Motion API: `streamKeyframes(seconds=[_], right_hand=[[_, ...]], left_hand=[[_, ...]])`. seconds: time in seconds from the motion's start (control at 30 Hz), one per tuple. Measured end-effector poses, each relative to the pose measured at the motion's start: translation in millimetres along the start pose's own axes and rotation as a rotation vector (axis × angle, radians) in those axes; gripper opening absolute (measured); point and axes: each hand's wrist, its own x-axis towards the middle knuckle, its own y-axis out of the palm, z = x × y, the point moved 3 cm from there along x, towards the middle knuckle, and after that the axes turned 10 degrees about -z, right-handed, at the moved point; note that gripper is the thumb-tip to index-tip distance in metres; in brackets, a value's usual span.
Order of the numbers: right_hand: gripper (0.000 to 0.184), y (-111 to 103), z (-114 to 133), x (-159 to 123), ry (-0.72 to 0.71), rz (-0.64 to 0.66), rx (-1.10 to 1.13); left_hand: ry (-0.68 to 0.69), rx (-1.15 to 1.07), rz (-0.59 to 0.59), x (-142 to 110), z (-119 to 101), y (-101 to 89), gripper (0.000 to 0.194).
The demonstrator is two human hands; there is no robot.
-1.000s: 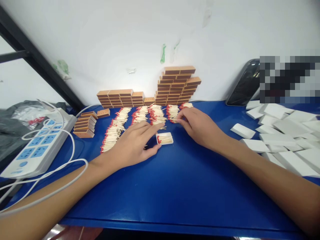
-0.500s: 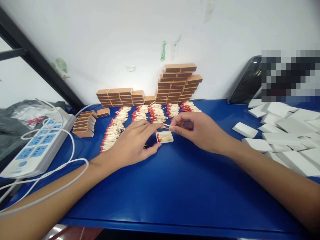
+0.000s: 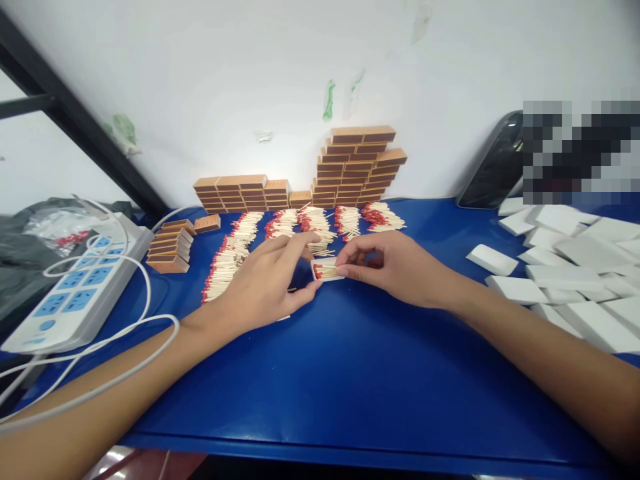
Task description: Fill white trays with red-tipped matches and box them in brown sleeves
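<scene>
A small white matchbox tray with red-tipped matches in it lies on the blue table. At its left end is my left hand, thumb against the near corner and fingers curved round the far side, holding it. My right hand pinches matches at their pale ends, low over the right part of the tray; its fingertips hide how many. Just beyond the tray, several heaps of loose matches lie in a row, and a longer heap stretches behind my left hand.
Brown matchboxes are stacked against the wall, with a small group of boxes at left. A power strip with looping white cable lies far left. White trays pile up at right, near a dark phone-like device.
My right hand has brought the matches from above the tray's far edge down into it. My left index finger has lifted slightly. A pale stick now shows beneath my left hand.
</scene>
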Motion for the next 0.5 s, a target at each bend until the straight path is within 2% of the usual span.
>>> streamKeyframes(seconds=[0.1, 0.3, 0.5], right_hand=[[0.024, 2.2, 2.8, -2.1, -0.032, 0.003, -0.092], [0.013, 8.2, 9.4, -5.9, -0.201, -0.035, -0.292], [0.014, 11.4, 2.2, -6.8, -0.223, -0.032, -0.343]], left_hand=[[0.003, -0.004, 0.006, -0.2, -1.6, -0.2, 0.059], [0.01, -0.022, 0.012, -0.2, -1.8, 0.3, 0.063], [0.011, -0.019, 0.011, 0.8, -1.7, 1.4, 0.063]])
